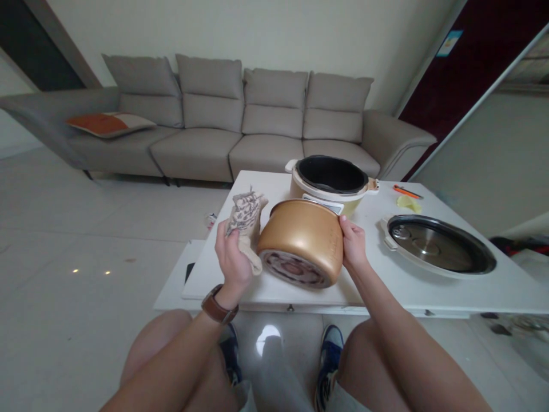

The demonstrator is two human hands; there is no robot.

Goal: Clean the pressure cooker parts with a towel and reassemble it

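Observation:
A gold inner cooking pot (302, 239) is tilted on its side over the white table (450, 286), its stained bottom facing me. My right hand (354, 245) grips the pot's right side and rim. My left hand (234, 257), with a brown watch on the wrist, is closed on a patterned beige cloth (245, 220) held against the pot's left side. Behind the pot stands the cream rice cooker body (330, 183), open with a dark empty cavity.
The cooker lid (440, 246) lies upside down on the table's right part. A yellow scrap (408, 203) and an orange pen (406, 192) lie at the far right edge. A grey sofa (240, 126) runs behind. My knees are under the table's near edge.

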